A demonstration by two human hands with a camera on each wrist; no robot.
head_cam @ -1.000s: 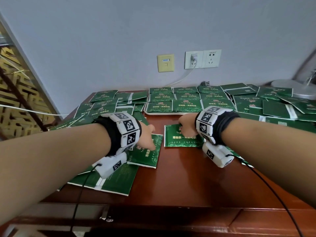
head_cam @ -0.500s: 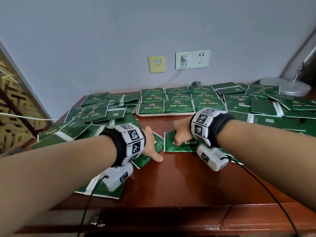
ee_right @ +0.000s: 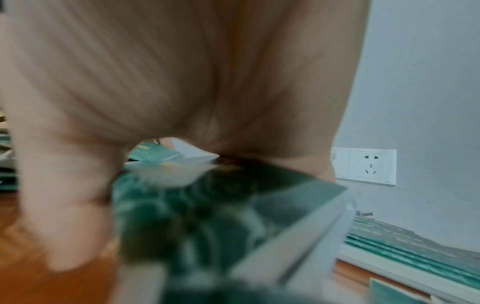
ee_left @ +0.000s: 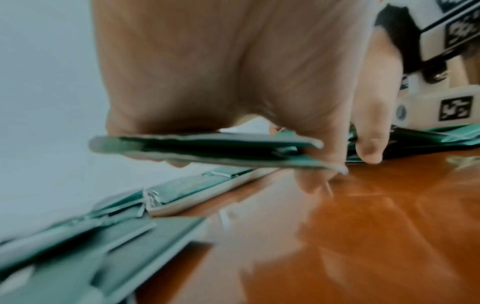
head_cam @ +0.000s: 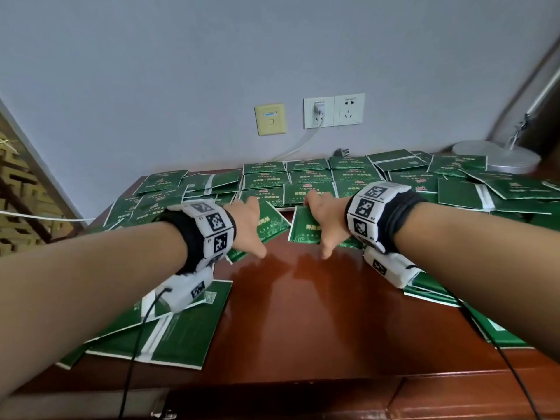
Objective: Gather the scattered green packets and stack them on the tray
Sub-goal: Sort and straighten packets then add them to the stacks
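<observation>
Many flat green packets lie over the brown table (head_cam: 306,313). A white tray (head_cam: 287,208) at the back centre holds rows of them (head_cam: 309,177). My left hand (head_cam: 248,228) grips a green packet (head_cam: 271,227) just in front of the tray. The left wrist view shows that packet (ee_left: 207,150) edge-on, lifted off the wood, with the tray rim (ee_left: 194,203) beyond. My right hand (head_cam: 325,225) grips another green packet (head_cam: 306,233) beside it. This packet (ee_right: 221,216) is blurred under the palm in the right wrist view, near the tray (ee_right: 389,265).
Loose packets cover the back left (head_cam: 157,201) and back right (head_cam: 485,192). More lie at the front left (head_cam: 181,328) and under my right forearm (head_cam: 430,291). A silver lamp base (head_cam: 500,159) stands at the far right. Wall sockets (head_cam: 333,110) with a cable sit behind.
Both hands have moved forward toward the tray, each carrying its packet off the table. The two packets are now closer together and near the tray's front rim.
</observation>
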